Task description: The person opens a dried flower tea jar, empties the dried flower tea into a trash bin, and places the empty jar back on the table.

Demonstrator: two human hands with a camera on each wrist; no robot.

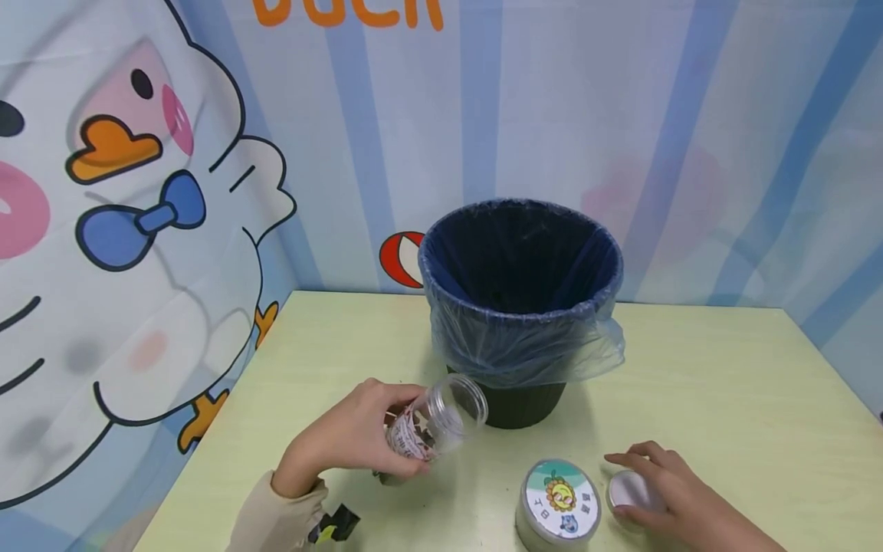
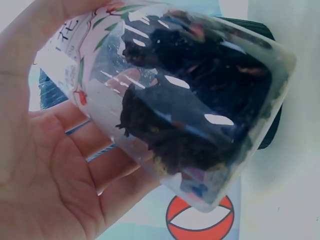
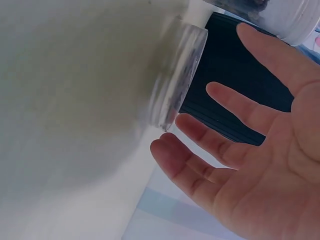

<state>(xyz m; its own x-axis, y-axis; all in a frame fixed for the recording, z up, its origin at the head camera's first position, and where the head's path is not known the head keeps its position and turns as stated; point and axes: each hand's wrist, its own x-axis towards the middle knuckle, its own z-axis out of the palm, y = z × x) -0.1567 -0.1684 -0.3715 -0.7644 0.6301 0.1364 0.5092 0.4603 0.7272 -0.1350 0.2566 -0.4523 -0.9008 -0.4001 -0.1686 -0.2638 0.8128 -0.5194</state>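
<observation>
My left hand (image 1: pixel 362 429) grips a clear plastic jar (image 1: pixel 451 414) with a printed label, tilted with its uncovered mouth toward the bin side. Dark, dried-looking pieces (image 2: pixel 185 140) lie in the lower part of the jar in the left wrist view; what they are I cannot tell. Over at the right, my right hand (image 1: pixel 665 491) hovers around a small round lid (image 1: pixel 629 491) lying on the table. Its fingers (image 3: pixel 205 135) are spread and relaxed in the right wrist view, apart from the clear-rimmed lid (image 3: pixel 182 75).
A dark bin (image 1: pixel 520 406) lined with a blue translucent bag (image 1: pixel 510 349) stands behind the jar. Between the hands sits a round tin (image 1: pixel 560 506) with a sunflower picture on top. A duck-patterned backdrop (image 1: pixel 552 115) rises behind the pale yellow table (image 1: pixel 724 383).
</observation>
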